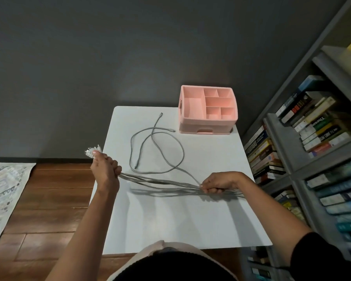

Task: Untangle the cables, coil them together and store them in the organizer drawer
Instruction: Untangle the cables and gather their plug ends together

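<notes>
Several grey cables (160,181) run as one stretched bundle above the white table (180,220). My left hand (104,170) grips the bundle's left end just off the table's left edge, with the white plug ends (92,151) sticking up past my fingers. My right hand (219,183) grips the same bundle further right. Loose cable loops (156,151) lie on the table behind the bundle, their connectors pointing toward the pink organizer (208,109). Its drawer (205,129) in the front is closed.
A grey bookshelf (312,149) packed with books stands close along the table's right side. A dark wall rises behind the table. A wooden floor and a patterned rug (4,189) lie to the left.
</notes>
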Tool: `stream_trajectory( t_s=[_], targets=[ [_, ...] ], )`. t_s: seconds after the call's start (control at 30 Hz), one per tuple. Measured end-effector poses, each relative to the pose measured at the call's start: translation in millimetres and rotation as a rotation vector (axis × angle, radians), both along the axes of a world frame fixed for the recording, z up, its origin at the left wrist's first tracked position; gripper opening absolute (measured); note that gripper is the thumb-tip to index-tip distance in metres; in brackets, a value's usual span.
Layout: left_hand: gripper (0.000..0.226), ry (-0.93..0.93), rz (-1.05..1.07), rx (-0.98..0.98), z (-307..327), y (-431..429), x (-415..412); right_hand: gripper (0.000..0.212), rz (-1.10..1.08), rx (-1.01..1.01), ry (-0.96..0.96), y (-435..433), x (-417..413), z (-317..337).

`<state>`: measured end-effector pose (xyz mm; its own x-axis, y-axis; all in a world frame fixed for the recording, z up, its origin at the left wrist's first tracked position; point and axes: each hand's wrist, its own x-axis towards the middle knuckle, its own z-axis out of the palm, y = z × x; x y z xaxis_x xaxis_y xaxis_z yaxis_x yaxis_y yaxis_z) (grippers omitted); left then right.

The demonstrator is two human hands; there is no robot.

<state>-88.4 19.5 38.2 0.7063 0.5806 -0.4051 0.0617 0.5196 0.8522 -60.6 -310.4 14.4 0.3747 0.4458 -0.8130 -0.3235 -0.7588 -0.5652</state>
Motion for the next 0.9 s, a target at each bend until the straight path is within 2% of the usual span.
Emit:
stream_trajectory(
  t_s=[0.13, 0.23, 0.3, 0.43, 0.53, 0.6, 0.67, 0.77, 0.83, 0.9],
  targets=[
    [0.040, 0.005, 0.013, 0.059, -1.3, 11.5, -2.0, 0.028, -0.075, 0.047, -0.139, -6.5, -7.9, -3.9],
    [0.039, 0.011, -0.018, 0.146, -2.8, 10.8, -2.1, 0.033, -0.139, -0.114, -0.495, 1.0, -12.5, -13.1],
    [0.040, 0.008, -0.091, 0.249, -2.9, 4.7, -1.1, 0.037, -0.119, -0.210, -0.600, 15.4, -14.8, -19.4],
    [0.039, -0.035, -0.361, 0.519, 3.9, -9.7, -1.1, 0.033, 0.009, -0.368, -0.572, 44.6, -16.8, -21.7],
    [0.038, -0.054, -0.554, 0.628, 12.5, -27.2, -1.6, 0.035, 0.036, -0.367, -0.522, 53.1, -12.6, -15.3],
    [0.040, -0.044, -0.685, 0.615, 13.0, -38.2, -1.8, 0.037, 0.025, -0.295, -0.490, 57.1, -8.8, -8.0],
    [0.031, 0.027, -0.845, 0.651, 10.5, -43.3, -1.7, 0.035, 0.006, -0.193, -0.460, 62.3, -4.0, 6.6],
    [0.029, 0.129, -1.170, 0.668, 7.0, -47.2, -4.1, 0.030, -0.068, 0.004, -0.371, 70.4, 3.5, 31.8],
    [0.024, 0.124, -1.351, 0.644, 7.9, -51.0, -8.9, 0.031, -0.091, 0.094, -0.328, 70.2, 7.2, 44.8],
    [0.014, 0.066, -1.400, 0.634, 9.1, -52.0, -11.4, 0.032, -0.056, 0.157, -0.270, 66.6, 8.2, 51.7]
  ],
)
